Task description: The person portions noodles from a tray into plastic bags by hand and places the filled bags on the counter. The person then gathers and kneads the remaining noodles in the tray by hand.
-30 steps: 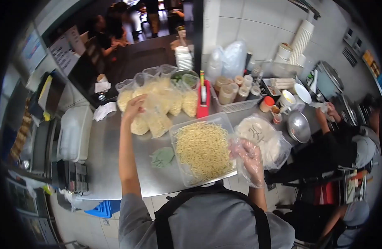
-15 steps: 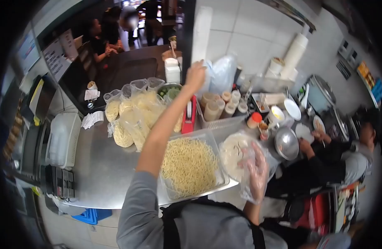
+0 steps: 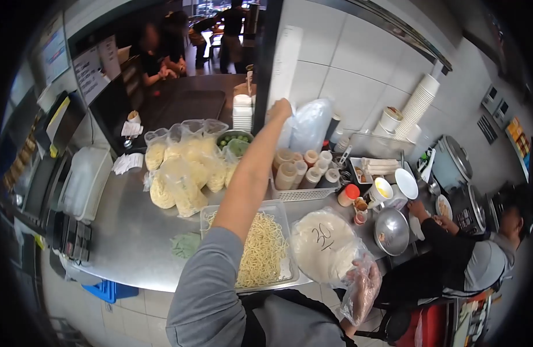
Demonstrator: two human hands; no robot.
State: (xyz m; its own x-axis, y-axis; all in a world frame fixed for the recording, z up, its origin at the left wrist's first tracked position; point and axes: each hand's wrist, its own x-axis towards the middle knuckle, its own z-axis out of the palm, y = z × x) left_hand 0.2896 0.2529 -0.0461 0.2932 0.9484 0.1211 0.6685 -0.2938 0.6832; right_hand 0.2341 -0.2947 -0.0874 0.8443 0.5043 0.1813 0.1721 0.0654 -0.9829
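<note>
My left hand [image 3: 281, 110] is stretched out to the wall behind the counter. Its fingers are closed at the edge of a bluish plastic bag [image 3: 312, 124], and the fingertips are partly hidden. Below that arm lies a clear tray of noodles [image 3: 262, 251], partly covered by the sleeve. In a loose clear plastic glove, my right hand [image 3: 363, 283] is held low at the counter's front edge, fingers loosely curled and apart with nothing visible in them. Beside it sits a round, pale, plastic-covered container [image 3: 324, 243] marked "30".
Bagged noodles [image 3: 185, 168] are heaped at the back left, near a green crumpled piece [image 3: 186, 245]. Squeeze bottles [image 3: 304, 170] fill a white basket. A steel bowl [image 3: 392, 231] stands at right, close to a co-worker [image 3: 469, 248]. Stacked paper cups [image 3: 419, 104] lean behind.
The view has shifted, and the left hand stays up at the plastic bag, its fingers closed. My gloved right hand has drawn back from over the round container toward the front edge.
</note>
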